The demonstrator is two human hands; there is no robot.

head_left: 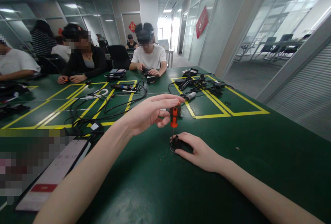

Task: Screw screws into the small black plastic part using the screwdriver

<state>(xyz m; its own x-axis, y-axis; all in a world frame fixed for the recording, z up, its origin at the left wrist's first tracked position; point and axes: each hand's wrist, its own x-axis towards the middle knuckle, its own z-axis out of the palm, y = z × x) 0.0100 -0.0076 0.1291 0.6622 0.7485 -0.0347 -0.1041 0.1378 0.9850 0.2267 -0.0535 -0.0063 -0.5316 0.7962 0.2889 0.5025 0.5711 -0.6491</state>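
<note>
My left hand [152,112] is at the top of an orange and black screwdriver [174,116], its upper fingers stretched over the handle's end and the lower ones curled beside it. The screwdriver stands nearly upright, its thin shaft pointing down into a small black part [176,144] with a rounded end and a short post. Around that part, my right hand [198,150] closes with thumb and fingers and keeps it against the green table [144,182]. Tiny pieces [160,159], perhaps screws, lie just left of the part. The screwdriver's tip is too small to make out.
Black cables [103,107] coil at the left, near a phone-like panel [55,172]. Beyond my hands, black devices with cords [192,82] lie within yellow tape lines [212,116]. Across the table, a person in a white shirt [150,57] handles a dark object.
</note>
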